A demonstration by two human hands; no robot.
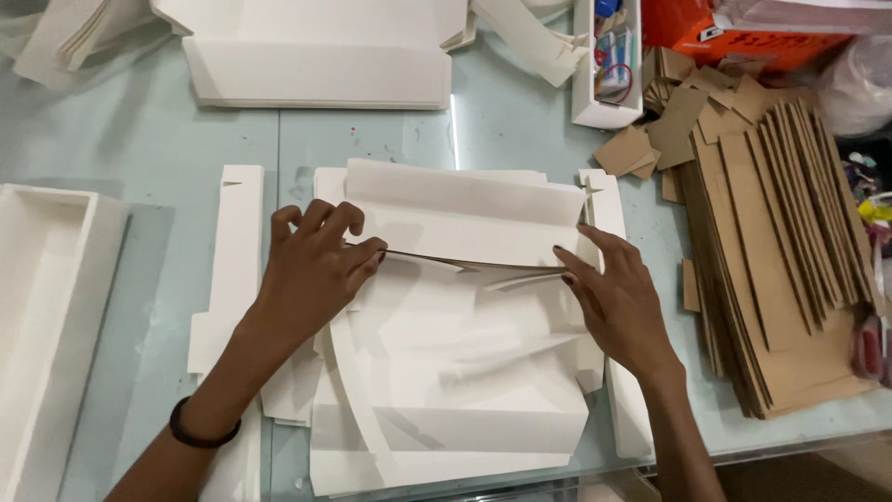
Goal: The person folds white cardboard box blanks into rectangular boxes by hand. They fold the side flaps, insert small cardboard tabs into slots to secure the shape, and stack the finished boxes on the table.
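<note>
**Hands lifting a card flap**

Fingertips of my left hand (pixel 316 265) and right hand (pixel 613 293) pinch the two ends of a thin white flap (pixel 469 264), raised off the white die-cut sheet (pixel 446 363) at the table's centre. Underneath lie more white sheets, overlapping so much that I cannot count them. I see one assembled white tray (pixel 46 316), cut off at the left edge, one folded white box (pixel 316 56) above, and one fanned stack of brown card strips (pixel 780 260) at right. Bare glass table (pixel 149 158) shows up left; the near edge runs close under my wrists.
</note>
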